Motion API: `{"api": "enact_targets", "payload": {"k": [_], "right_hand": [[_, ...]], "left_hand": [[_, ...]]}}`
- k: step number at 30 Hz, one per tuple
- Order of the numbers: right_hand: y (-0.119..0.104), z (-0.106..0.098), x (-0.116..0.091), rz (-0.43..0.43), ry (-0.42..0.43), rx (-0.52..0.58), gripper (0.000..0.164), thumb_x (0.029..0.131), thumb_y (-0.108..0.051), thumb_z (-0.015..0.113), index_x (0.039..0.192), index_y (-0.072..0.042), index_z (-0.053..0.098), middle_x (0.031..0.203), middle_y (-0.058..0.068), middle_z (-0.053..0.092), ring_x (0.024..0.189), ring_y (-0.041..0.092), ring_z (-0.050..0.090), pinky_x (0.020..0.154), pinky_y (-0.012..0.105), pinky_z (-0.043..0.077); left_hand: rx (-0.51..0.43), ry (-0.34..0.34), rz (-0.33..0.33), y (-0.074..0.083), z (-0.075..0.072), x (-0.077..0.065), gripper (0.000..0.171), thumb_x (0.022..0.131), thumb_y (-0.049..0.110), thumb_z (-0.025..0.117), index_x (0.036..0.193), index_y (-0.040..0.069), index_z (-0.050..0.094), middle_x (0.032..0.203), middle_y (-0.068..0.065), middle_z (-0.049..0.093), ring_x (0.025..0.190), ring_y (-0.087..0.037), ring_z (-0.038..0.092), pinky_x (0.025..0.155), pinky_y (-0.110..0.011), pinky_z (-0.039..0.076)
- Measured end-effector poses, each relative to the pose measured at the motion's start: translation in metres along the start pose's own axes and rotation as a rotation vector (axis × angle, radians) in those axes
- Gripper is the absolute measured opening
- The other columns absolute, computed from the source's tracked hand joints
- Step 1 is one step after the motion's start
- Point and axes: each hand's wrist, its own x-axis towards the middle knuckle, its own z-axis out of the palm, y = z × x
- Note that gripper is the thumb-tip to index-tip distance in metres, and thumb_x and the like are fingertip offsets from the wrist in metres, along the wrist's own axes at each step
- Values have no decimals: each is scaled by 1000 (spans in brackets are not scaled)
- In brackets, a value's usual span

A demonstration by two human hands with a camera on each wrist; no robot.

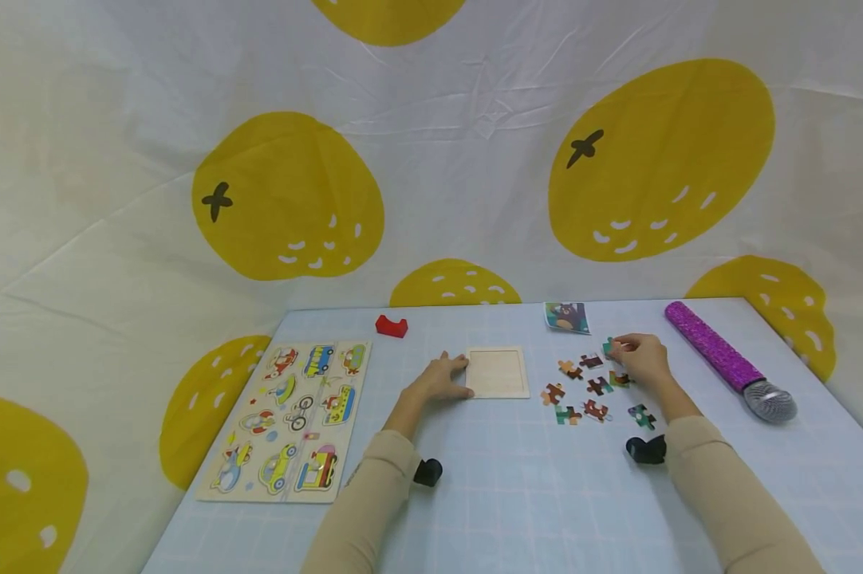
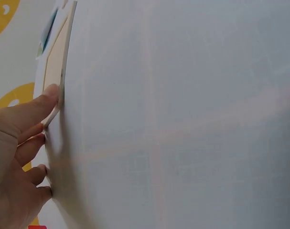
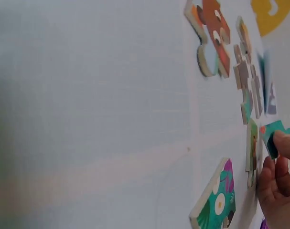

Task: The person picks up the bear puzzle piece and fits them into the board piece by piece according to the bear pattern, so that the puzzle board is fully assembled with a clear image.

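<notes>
My left hand (image 1: 442,378) is at the left side of a small square wooden puzzle tray (image 1: 498,348), thumb and fingers spread along its edge. In the left wrist view the thumb rests against the rim of the tray (image 2: 66,52), near a corner. Between thumb and fingers, my right hand (image 1: 641,359) pinches a teal jigsaw piece (image 3: 271,133), held above the table at the far side of the loose pieces. Several loose jigsaw pieces (image 1: 595,410), brown, orange and green, lie scattered right of the tray. One teal piece with a white flower (image 3: 219,202) lies below the right hand.
A picture card (image 1: 567,317) lies behind the pieces. To the right is a glittery purple microphone (image 1: 715,348) with a silver head. A vehicle puzzle board (image 1: 284,422) lies at the left, and a red block (image 1: 392,326) sits near the back edge, before a patterned curtain (image 1: 467,199).
</notes>
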Motion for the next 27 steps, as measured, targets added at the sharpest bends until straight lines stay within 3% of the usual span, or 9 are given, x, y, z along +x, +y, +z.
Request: {"api": "enact_targets", "payload": {"k": [4,7,9,12,16,18,21,27], "right_hand": [[-1,-6,-4,11,-37,152,50,97,-34,51,126,7,54,122,29,54,100,27,51,84,38,44],[-7,-11,-9,-11,-89,271,55,97,-35,50,132,8,48,130,30,49,97,11,56,90,32,48],[-13,-14,-11,-42,-110,344,55,97,-31,51,133,10,45,130,30,49,90,0,59,87,26,50],[-25,-16,-15,-90,-128,447,54,96,-25,55,132,13,44,121,21,57,82,-4,63,83,25,51],[-36,-17,-20,-105,-135,459,54,95,-26,56,131,13,45,100,-5,62,81,0,65,85,30,51],[-40,-16,-22,-104,-140,464,54,95,-26,56,131,13,46,95,-11,60,82,3,66,86,33,51],[-43,-10,-25,-119,-147,457,53,94,-26,57,131,11,46,96,-7,62,84,9,67,85,33,51],[-56,13,-32,-191,-156,388,49,95,-24,57,130,8,49,102,18,62,83,19,68,77,31,55]], "left_hand": [[20,-13,2,0,3,-1,77,76,35,77,142,13,43,151,-4,34,141,-40,16,107,-60,23],[48,2,22,0,6,-1,78,76,37,77,142,13,43,150,-5,34,139,-43,17,106,-60,25],[67,14,23,1,7,-2,77,77,38,75,142,13,43,150,-5,34,138,-46,18,104,-61,26],[84,24,5,1,7,-3,74,79,41,71,142,14,43,151,-6,33,137,-48,19,103,-63,27],[97,34,-5,2,6,-3,72,81,45,68,142,15,44,151,-8,33,136,-48,22,103,-62,28],[101,40,6,3,7,-3,72,81,44,69,142,14,44,150,-9,35,136,-48,23,104,-60,29],[107,49,20,3,7,-4,72,80,43,70,140,12,46,149,-9,37,137,-45,24,104,-59,29],[114,65,34,5,7,-5,71,80,41,72,139,10,47,148,-11,37,137,-42,25,105,-58,29]]}}
